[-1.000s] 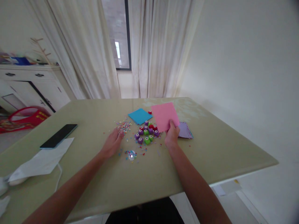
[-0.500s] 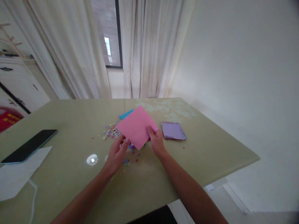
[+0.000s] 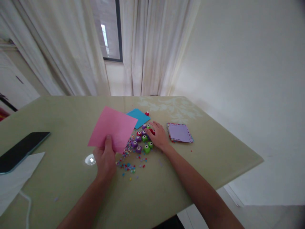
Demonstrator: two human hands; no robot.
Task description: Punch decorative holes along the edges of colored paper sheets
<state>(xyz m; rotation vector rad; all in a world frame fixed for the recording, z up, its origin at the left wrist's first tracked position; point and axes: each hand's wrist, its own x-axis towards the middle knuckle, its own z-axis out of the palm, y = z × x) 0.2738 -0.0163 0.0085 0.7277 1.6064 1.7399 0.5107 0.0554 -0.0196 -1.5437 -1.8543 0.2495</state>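
The table (image 3: pixel 214 159) fills the lower view, pale green and glossy. At about nine o'clock on it lie a dark phone (image 3: pixel 21 151) and, just below it, a white sheet (image 3: pixel 16 178). Near the middle, the pink paper (image 3: pixel 113 128) is held up off the surface, tilted, toward ten o'clock of the table's centre. The left hand (image 3: pixel 105 159) pinches its near edge, thumb on top and fingers closed beneath. It looks thin and light, likely to flop and crease, so a hold on an edge or corner with a gentle pinch suits it best; it should slide easily on this slick top. Behind it, at twelve o'clock, a blue sheet (image 3: pixel 139 116) lies flat. At three o'clock sits a small stack of cards (image 3: pixel 179 133), purple on top. The right hand (image 3: pixel 158 136) rests palm down, fingers loosely spread over a cluster of small punches (image 3: pixel 143 138), purple, green and red; whether it grips one I cannot tell. Paper scraps (image 3: pixel 127 163) are scattered at six o'clock of the punches.
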